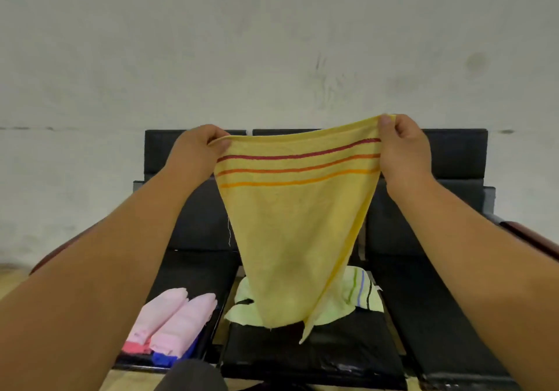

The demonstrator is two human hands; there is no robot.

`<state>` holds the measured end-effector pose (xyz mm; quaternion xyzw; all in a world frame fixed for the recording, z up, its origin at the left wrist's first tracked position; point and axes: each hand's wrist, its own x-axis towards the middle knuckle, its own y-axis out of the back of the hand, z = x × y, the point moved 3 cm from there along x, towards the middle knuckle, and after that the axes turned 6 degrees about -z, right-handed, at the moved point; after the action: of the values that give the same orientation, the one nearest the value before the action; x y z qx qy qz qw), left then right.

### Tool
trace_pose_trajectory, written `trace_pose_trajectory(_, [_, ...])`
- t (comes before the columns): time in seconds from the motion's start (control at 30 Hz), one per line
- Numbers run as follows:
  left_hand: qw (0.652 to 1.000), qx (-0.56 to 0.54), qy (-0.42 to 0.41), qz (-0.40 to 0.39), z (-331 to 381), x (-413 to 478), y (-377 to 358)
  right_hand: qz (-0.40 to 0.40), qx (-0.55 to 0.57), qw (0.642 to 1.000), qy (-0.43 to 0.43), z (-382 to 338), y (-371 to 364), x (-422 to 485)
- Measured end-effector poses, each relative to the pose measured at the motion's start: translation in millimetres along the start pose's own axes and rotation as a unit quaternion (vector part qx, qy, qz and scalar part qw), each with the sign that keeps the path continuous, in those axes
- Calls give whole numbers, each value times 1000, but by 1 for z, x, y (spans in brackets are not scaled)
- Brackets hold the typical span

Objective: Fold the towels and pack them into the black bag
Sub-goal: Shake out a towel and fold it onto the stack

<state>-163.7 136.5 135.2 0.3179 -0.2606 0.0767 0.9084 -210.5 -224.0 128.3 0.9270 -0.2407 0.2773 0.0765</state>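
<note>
Person stands facing a row of black seats [453,155] against a grey wall [272,43], both arms stretched out. Left hand [199,148] pinches the top left corner of a yellow towel [296,224], fingers curled round the edge. Right hand [405,148] pinches the top right corner, thumb on the near side, slightly higher than the left. Towel is held up in the air, spread between the hands, three stripes (dark red, orange-red, orange) running just under its top edge. It hangs down and narrows over the middle seat. Its lower end hangs in front of a pale green towel [360,294] lying crumpled on that seat; cannot tell if they touch. Shiny black plastic [317,363] covers the near part of the same seat, can't tell if it's the bag. Two folded pink towels [172,318] lie side by side on the left seat, a red bit and a blue bit showing at their near ends
</note>
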Motion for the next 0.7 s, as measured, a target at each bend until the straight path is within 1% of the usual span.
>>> trace_pose_trajectory(0.1, [996,-85,-13,20,21,7,16,7,25,1000,5,-21,5,11])
trace_pose_trajectory(0.13, [995,-98,-17,22,28,9,21,6,33,999,5,-27,6,13])
trace_pose_trajectory(0.27, [994,-91,-57,-1,47,15,35,-7,88,996,-6,-48,13,18])
trace_pose_trajectory(0.33, [990,-124,-73,-13,55,15,40,-27,120,992,-16,-59,16,18])
trace_pose_trajectory(0.37, [982,-167,-83,-24,59,13,41,-49,164,985,-29,-63,17,18])
trace_pose_trajectory(0.4, [970,-221,-95,-41,65,12,43,-81,224,970,-48,-69,17,16])
trace_pose_trajectory(0.47, [938,-312,-122,-83,80,6,42,-161,342,921,-96,-76,12,9])
trace_pose_trajectory(0.5, [926,-337,-137,-106,91,3,39,-197,367,902,-115,-77,8,6])
trace_pose_trajectory(0.57, [916,-337,-160,-149,110,-4,29,-256,380,879,-131,-77,-4,-2])
trace_pose_trajectory(0.63, [920,-298,-177,-181,125,-7,13,-309,373,866,-126,-77,-22,-12])
trace_pose_trajectory(0.7, [928,-254,-176,-209,135,-10,-3,-380,359,843,-128,-77,-41,-22])
